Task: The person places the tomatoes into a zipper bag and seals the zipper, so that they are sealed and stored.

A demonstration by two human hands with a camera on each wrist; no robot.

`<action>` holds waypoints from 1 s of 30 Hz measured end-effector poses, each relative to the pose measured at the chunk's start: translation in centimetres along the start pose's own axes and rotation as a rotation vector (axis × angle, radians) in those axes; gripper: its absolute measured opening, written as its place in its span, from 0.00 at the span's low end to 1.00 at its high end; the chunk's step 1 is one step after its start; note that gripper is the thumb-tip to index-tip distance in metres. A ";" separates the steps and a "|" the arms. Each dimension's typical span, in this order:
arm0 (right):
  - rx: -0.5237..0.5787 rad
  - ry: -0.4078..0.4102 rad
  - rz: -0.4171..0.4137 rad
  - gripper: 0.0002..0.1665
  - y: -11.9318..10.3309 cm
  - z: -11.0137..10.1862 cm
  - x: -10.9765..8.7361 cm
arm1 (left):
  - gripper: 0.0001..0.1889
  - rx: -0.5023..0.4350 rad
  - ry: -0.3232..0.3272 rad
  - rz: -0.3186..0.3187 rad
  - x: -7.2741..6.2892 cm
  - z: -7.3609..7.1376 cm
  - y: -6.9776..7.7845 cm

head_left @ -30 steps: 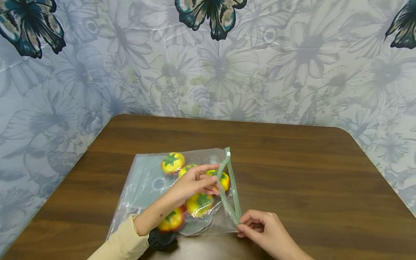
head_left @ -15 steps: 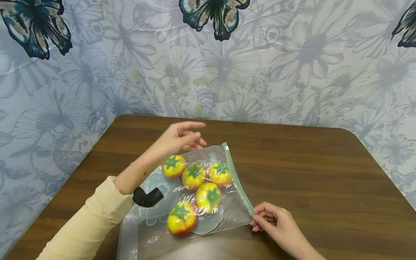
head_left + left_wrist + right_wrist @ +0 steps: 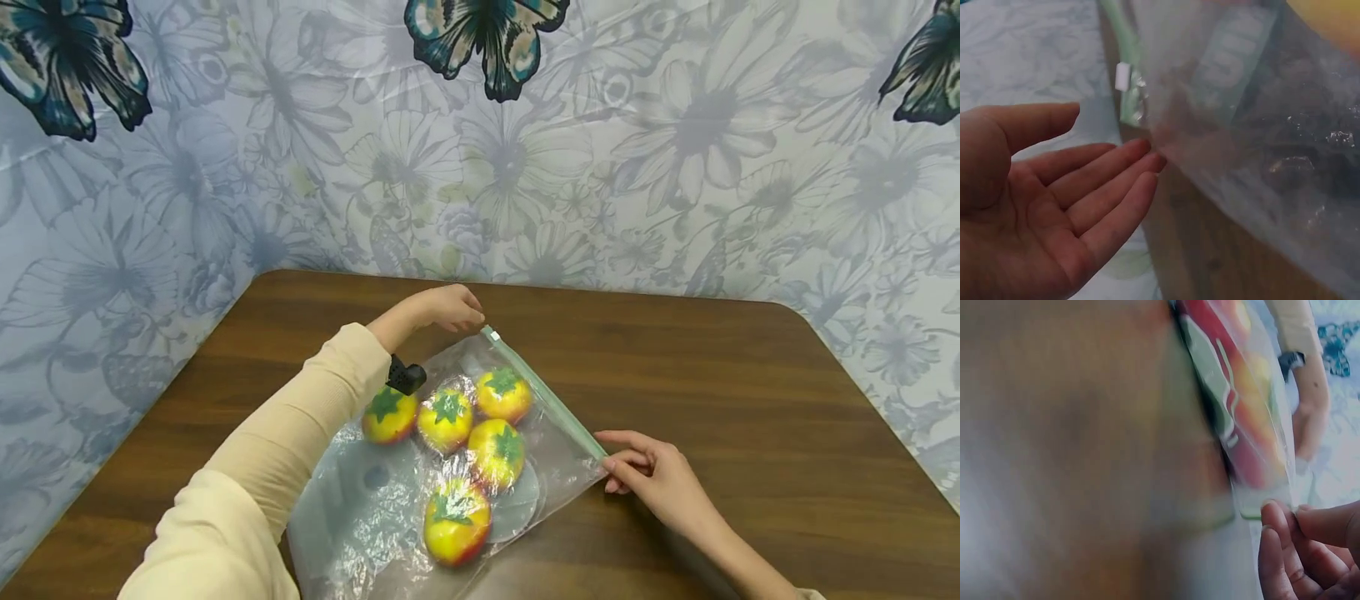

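Observation:
A clear zip bag (image 3: 566, 467) with a green zip strip (image 3: 551, 400) lies slanted on the table. Inside it are several round yellow fruits (image 3: 497, 454) with reddish undersides and green star-shaped tops. My right hand (image 3: 656, 475) pinches the near corner of the bag at the strip's end, between thumb and fingers (image 3: 1282, 528). By the far corner is my left hand (image 3: 446, 307), palm facing the bag in the left wrist view, thumb apart from the loosely extended fingers. Its fingertips (image 3: 1155, 164) are right at the bag's edge, near the white slider (image 3: 1122, 76).
A brown wooden table (image 3: 720, 400) extends beyond the bag to the right and back. Behind it hangs a pale floral cloth (image 3: 675, 167) with butterfly decorations (image 3: 487, 42). A black device (image 3: 407, 377) on my left wrist overlaps the bag in the head view.
My left hand has come out of the bag's mouth and moved to its far corner. The strip's sides now lie together. The bag has turned, its near corner moving right and back with my right hand.

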State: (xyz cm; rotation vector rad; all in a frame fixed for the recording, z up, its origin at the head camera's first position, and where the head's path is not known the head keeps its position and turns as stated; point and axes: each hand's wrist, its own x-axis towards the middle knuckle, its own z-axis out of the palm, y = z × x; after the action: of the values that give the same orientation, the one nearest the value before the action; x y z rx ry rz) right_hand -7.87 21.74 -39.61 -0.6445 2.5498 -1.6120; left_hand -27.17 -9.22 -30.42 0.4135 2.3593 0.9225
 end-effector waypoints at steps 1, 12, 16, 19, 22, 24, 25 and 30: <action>-0.014 -0.001 0.012 0.21 0.1 -0.3 0.2 | 0.23 0.015 -0.029 -0.010 0.3 0.3 -0.1; 0.088 0.109 0.114 0.19 0.8 -3.1 2.9 | 0.09 -0.156 0.051 -0.009 0.2 0.7 -2.7; 0.210 0.160 0.264 0.27 1.0 -3.5 4.0 | 0.08 -0.260 0.077 0.015 -0.4 0.6 -4.1; 0.323 0.142 0.381 0.32 1.1 -3.3 4.7 | 0.09 -0.316 0.110 0.039 -1.0 0.8 -5.1; 0.403 0.131 0.443 0.24 1.1 -2.9 5.2 | 0.11 -0.340 0.144 0.057 -1.5 0.9 -5.8; 0.410 0.153 0.439 0.17 1.0 -2.8 5.5 | 0.11 -0.349 0.160 0.064 -1.9 0.9 -6.1; 0.398 0.167 0.428 0.14 0.9 -2.7 5.7 | 0.11 -0.351 0.167 0.070 -2.1 0.8 -6.3; 0.283 0.247 0.330 0.14 0.7 -2.6 6.0 | 0.10 -0.372 0.199 0.127 -3.4 0.4 -7.2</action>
State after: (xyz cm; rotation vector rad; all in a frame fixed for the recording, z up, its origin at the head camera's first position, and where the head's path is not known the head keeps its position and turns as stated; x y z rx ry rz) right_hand -14.24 21.96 -38.03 0.0009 2.3427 -1.9673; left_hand -24.75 -15.71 -34.30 0.3363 2.2820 1.4903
